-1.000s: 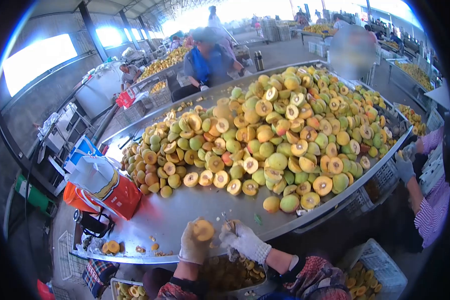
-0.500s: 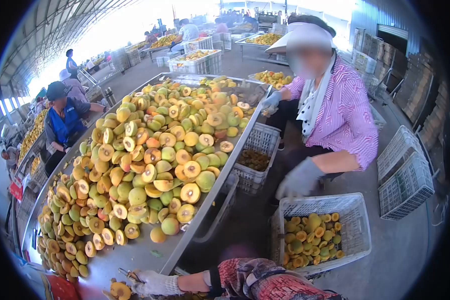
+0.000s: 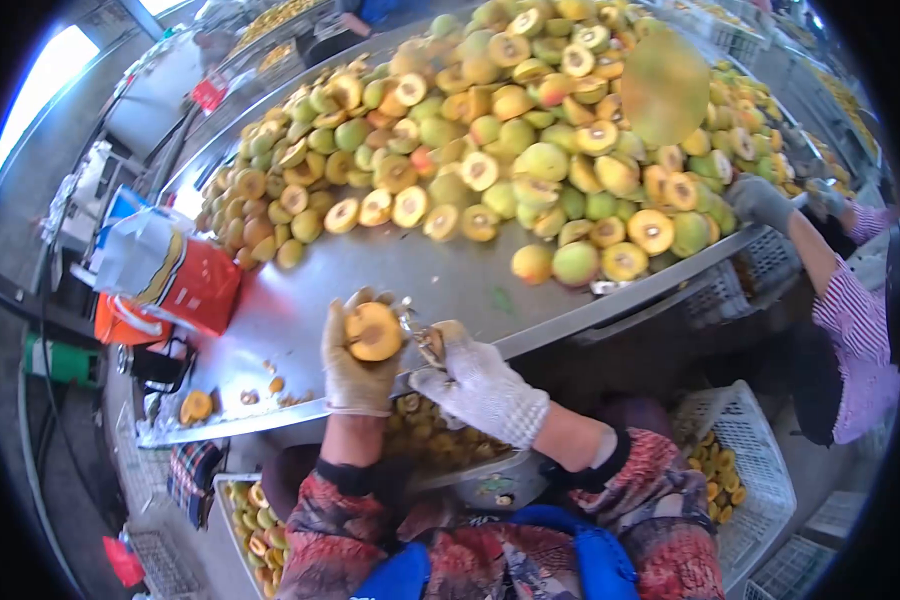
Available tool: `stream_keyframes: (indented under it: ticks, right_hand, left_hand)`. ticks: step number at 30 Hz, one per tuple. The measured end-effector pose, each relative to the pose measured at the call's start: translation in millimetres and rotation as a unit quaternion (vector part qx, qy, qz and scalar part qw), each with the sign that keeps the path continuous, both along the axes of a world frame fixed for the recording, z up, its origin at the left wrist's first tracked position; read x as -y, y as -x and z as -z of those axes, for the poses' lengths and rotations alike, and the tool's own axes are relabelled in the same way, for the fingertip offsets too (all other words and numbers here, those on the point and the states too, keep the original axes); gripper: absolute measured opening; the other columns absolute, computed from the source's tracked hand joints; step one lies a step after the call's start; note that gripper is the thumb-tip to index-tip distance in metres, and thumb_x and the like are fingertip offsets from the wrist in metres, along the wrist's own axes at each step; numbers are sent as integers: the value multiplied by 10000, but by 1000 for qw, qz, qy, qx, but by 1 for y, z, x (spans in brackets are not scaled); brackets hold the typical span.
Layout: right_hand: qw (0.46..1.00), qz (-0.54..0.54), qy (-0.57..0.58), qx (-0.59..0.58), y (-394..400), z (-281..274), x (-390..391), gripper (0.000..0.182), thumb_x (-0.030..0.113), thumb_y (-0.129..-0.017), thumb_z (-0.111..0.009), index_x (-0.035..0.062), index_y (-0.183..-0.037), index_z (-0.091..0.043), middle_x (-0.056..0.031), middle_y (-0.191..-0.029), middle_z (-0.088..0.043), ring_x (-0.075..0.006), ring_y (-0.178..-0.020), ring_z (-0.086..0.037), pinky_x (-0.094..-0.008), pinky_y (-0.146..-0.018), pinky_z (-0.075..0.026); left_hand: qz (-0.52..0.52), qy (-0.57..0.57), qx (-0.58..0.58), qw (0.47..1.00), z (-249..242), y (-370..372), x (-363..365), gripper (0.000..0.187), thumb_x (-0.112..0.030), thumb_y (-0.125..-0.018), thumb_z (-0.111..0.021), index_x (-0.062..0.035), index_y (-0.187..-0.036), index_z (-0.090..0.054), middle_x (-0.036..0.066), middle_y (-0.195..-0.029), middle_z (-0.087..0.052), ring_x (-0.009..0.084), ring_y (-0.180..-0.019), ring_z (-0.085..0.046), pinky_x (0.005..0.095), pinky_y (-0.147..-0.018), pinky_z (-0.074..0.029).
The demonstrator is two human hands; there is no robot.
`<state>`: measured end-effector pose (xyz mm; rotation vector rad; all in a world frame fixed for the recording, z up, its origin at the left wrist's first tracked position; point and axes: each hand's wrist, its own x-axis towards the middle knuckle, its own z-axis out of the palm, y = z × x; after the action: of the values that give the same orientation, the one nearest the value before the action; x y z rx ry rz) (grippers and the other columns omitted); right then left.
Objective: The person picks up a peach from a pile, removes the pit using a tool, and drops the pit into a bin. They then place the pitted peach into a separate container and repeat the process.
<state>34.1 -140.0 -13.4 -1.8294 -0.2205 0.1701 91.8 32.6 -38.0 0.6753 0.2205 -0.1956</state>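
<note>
In my left hand (image 3: 358, 365), gloved in cream knit, rests a halved yellow peach (image 3: 374, 331), its cut face turned up toward me. My right hand (image 3: 485, 385) wears a white knit glove and is closed around a small shiny metal hand tool (image 3: 428, 343). The tool's curved end points at the right edge of the peach half. Both hands are over the near edge of a metal table (image 3: 370, 270). Beyond them lies a big heap of whole and halved peaches (image 3: 450, 130).
A red and white bag (image 3: 195, 285) stands at the table's left end, near small fruit scraps (image 3: 275, 384). Below the edge sits a container of fruit pieces (image 3: 430, 430). White crates (image 3: 760, 480) flank me. At right, a co-worker's gloved hand (image 3: 765, 203) reaches the heap.
The view has swung left and down from the co-worker to my own hands. Both my hands now show, and the tool is beside the peach half.
</note>
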Motion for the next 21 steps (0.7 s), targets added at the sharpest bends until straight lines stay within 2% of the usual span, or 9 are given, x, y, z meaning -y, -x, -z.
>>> stream_keyframes:
  ticks: [2, 5, 8, 11, 14, 17, 20, 21]
  right_hand:
    - [995, 21, 46, 92, 6, 7, -6, 308, 254, -890, -593, 15, -1034, -461, -260, -818, -607, -465, -790, -590, -504, -664, -481]
    - [986, -21, 101, 131, 10, 8, -7, 337, 251, -880, -598, 5, -1064, -460, -269, -831, -605, -458, -809, -592, -513, -688, -479]
    - [991, -37, 122, 51, 16, 14, -16, 316, 226, -882, -585, 4, -1075, -469, -272, -863, -602, -450, -840, -592, -507, -708, -485]
    - [996, -42, 67, 32, 26, 6, -20, 318, 213, -882, -580, -8, -1082, -470, -278, -885, -599, -449, -862, -590, -508, -727, -482]
    - [997, -45, 70, 3, 37, 10, -30, 321, 194, -872, -584, -7, -1099, -480, -274, -942, -595, -449, -881, -587, -496, -748, -487]
    - [990, -35, 98, 98, 47, 21, -37, 339, 180, -854, -593, 12, -1129, -486, -270, -983, -584, -443, -879, -590, -486, -764, -492]
    - [965, -9, 168, 199, 54, 39, -40, 334, 156, -839, -593, 47, -1140, -498, -256, -994, -574, -425, -869, -596, -479, -753, -499]
    - [964, -23, 187, 186, 56, 42, -39, 339, 157, -837, -592, 50, -1145, -499, -253, -981, -574, -419, -868, -597, -477, -748, -499]
  left_hand:
    - [21, 17, 23, 999, -1, 8, 2, 473, -466, -916, -514, -40, -1111, -574, 156, -1011, -630, 340, -924, -611, 467, -817, -510]
    - [28, 31, 39, 998, -7, 21, 7, 456, -450, -925, -498, -33, -1096, -569, 156, -1001, -619, 338, -906, -612, 481, -837, -501]
    - [5, -2, 64, 998, -10, 30, 10, 410, -396, -944, -480, -14, -1058, -574, 164, -1007, -603, 323, -913, -602, 506, -865, -485]
    - [-22, -55, 93, 994, -14, 41, 10, 423, -399, -946, -477, -6, -1074, -565, 165, -1021, -601, 304, -912, -601, 484, -861, -490]
    - [-27, -105, 122, 987, -16, 54, 7, 418, -382, -948, -477, -8, -1117, -554, 158, -1043, -598, 286, -948, -596, 465, -875, -486]
    - [-45, -101, 101, 989, -24, 71, 11, 410, -353, -943, -491, -7, -1158, -539, 150, -1054, -598, 275, -994, -588, 438, -887, -483]
    - [-10, -76, 67, 995, -24, 82, 2, 398, -327, -935, -510, -2, -1163, -545, 144, -1062, -600, 268, -1012, -579, 422, -896, -478]
    - [7, -81, 66, 994, -25, 84, -2, 389, -320, -930, -519, 0, -1149, -550, 145, -1057, -603, 270, -1003, -583, 419, -895, -479]
